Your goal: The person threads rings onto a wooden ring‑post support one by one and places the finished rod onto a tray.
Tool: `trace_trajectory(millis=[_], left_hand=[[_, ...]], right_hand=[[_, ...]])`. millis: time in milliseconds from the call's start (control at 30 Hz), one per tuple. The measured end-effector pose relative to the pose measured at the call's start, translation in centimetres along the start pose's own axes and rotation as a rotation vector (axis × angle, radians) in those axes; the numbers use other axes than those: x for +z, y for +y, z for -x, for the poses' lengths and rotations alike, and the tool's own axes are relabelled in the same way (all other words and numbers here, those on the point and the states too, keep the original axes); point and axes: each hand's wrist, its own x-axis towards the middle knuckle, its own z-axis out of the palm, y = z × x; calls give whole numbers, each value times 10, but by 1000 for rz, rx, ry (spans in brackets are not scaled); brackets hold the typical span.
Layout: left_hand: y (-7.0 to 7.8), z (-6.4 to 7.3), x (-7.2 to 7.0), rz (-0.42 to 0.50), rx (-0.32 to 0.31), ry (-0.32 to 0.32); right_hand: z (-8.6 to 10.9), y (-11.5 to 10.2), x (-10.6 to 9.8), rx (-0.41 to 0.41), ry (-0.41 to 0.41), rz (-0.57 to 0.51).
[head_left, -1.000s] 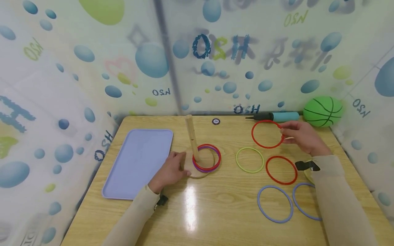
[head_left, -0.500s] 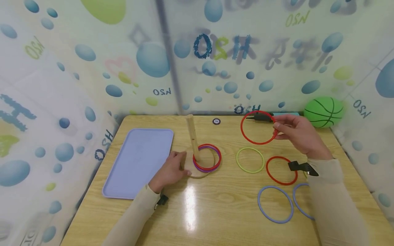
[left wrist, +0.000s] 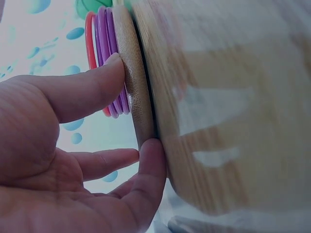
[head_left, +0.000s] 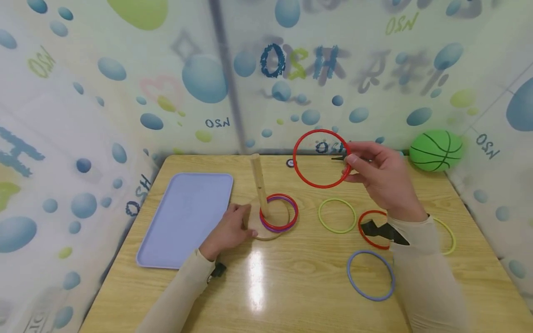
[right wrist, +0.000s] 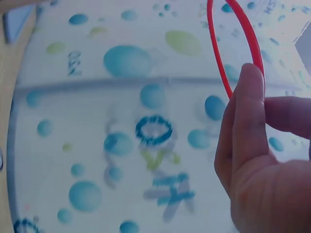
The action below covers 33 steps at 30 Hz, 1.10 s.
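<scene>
My left hand (head_left: 228,230) holds the round wooden base of a peg stand (head_left: 259,185). In the left wrist view the thumb presses the top of the base (left wrist: 135,82) and fingertips touch its lower edge. Purple rings (left wrist: 103,39) and a red ring (left wrist: 89,43) lie stacked on that base, around the peg. Up off the table, right of the peg top, my right hand (head_left: 385,180) pinches a red ring (head_left: 325,186) at its right side. The right wrist view has this ring (right wrist: 250,36) between thumb and fingers, partly out of frame.
A lavender tray (head_left: 187,217) lies left. On the right are a yellow-green ring (head_left: 319,215), another red ring (head_left: 360,226), a blue ring (head_left: 348,273) and a yellow ring (head_left: 454,240) partly behind the right arm. A green basketball (head_left: 436,150) and a pump (head_left: 338,158) sit at the back.
My right hand has lifted the red ring and carried it leftward, toward the peg. The left hand and the peg stand have stayed in place.
</scene>
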Motion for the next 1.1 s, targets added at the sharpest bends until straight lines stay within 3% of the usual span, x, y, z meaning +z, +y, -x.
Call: trace_trajectory(millis=[200,567,767,1100], left_hand=[[-1,0,0,-4,-5,-4],[-2,-1,2,9,-14,-7],[-1,0,0,16,-10,-4],[0,0,-1,5,-3,-10]], right_hand=[[-8,0,37,-12,-31,-32],[-28,36,89,124,-67,17],[-33,59,97,203,-48,3],[-26,92,88,334,-26,138]])
